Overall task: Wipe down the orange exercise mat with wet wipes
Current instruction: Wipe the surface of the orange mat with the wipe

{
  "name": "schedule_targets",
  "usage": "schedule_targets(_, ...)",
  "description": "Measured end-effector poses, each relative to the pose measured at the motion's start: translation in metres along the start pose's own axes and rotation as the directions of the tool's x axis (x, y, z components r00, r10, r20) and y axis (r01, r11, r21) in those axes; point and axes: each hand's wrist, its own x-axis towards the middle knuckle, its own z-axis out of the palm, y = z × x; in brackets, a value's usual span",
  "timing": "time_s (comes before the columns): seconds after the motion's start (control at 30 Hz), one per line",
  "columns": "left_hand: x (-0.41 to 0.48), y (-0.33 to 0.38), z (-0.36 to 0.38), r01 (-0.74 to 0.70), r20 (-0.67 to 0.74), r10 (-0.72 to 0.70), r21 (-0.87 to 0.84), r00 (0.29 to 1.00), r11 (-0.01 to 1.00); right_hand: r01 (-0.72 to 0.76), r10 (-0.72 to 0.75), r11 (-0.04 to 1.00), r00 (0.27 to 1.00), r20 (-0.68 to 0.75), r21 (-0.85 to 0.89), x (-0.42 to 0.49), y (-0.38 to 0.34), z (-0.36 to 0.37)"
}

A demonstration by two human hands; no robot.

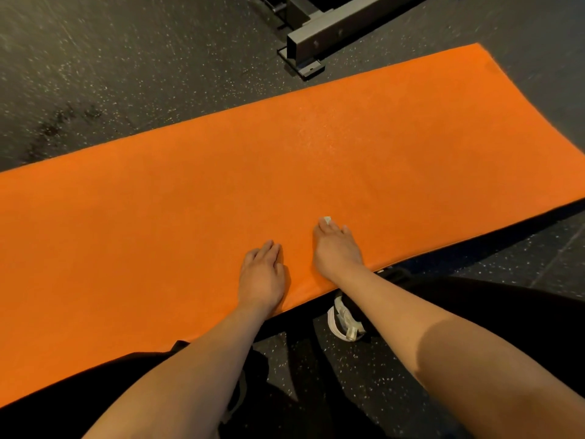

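Right hand [337, 248] is laid flat, fingers together, with the wet wipe [326, 220] pressed under the fingertips and mostly hidden. Left hand [262, 274] is rested just beside it, relaxed, nothing held. Orange exercise mat [158, 201] is under both, its long axis running left-right and most of its surface lying beyond the fingertips.

Floor [126, 74]: dark rubber, flecked with pale specks, tile seams at right. Dark blotchy stain [63, 122] at left. Grey metal equipment frame [332, 30] at top, resting on a flat bolted foot plate [308, 69]. Light dim.
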Motion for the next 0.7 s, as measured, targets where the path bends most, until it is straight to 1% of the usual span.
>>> schedule_targets(0.07, -0.004, 0.0, -0.001, 0.004, 0.014, -0.004, 0.003, 1.0, 1.0, 0.041, -0.041, 0.999, 0.999, 0.005, 0.017, -0.008, -0.013, 0.003)
schedule_targets(0.2, -0.014, 0.001, 0.0, 0.002, 0.025, -0.002, -0.016, 1.0, 1.0, 0.258, -0.258, 0.964, 0.966, -0.005, 0.068, -0.038, -0.041, 0.022)
schedule_targets(0.27, -0.019, 0.001, 0.0, -0.001, 0.025, 0.002, -0.036, 1.0, 0.999, 0.313, -0.315, 0.947, 0.949, 0.013, 0.072, -0.044, -0.039, 0.025)
schedule_targets(0.3, -0.021, 0.002, -0.001, -0.007, 0.024, 0.007, -0.028, 1.0, 1.0, 0.311, -0.312, 0.949, 0.95, 0.007, 0.055, -0.043, -0.035, 0.023)
schedule_targets(0.33, -0.022, 0.002, -0.002, -0.011, 0.026, 0.011, -0.012, 1.0, 1.0, 0.279, -0.279, 0.96, 0.96, -0.016, 0.03, -0.042, -0.029, 0.02)
schedule_targets(0.43, -0.029, 0.005, -0.003, 0.017, 0.011, -0.017, 0.042, 1.0, 0.999, 0.055, -0.053, 0.998, 0.994, -0.093, 0.019, -0.041, -0.009, 0.013)
schedule_targets(0.47, -0.032, 0.007, -0.004, 0.033, -0.003, -0.033, 0.063, 0.999, 0.997, 0.013, -0.01, 0.999, 0.996, -0.09, 0.03, -0.043, -0.008, 0.014)
schedule_targets(0.5, -0.036, 0.009, -0.004, 0.051, -0.013, -0.05, 0.083, 0.999, 0.995, 0.004, -0.001, 0.999, 0.997, -0.083, 0.039, -0.047, -0.011, 0.015)
schedule_targets(0.57, -0.042, 0.011, -0.005, 0.077, -0.019, -0.076, 0.12, 0.997, 0.99, 0.058, -0.052, 0.995, 0.996, -0.076, 0.076, -0.056, -0.026, 0.018)
schedule_targets(0.63, -0.047, 0.013, -0.006, 0.084, 0.012, -0.087, 0.139, 0.996, 0.987, 0.15, -0.143, 0.982, 0.988, -0.067, 0.116, -0.066, -0.041, 0.023)
schedule_targets(0.7, -0.052, 0.013, -0.009, 0.078, 0.053, -0.086, 0.137, 0.995, 0.987, 0.233, -0.228, 0.966, 0.972, -0.055, 0.115, -0.075, -0.047, 0.029)
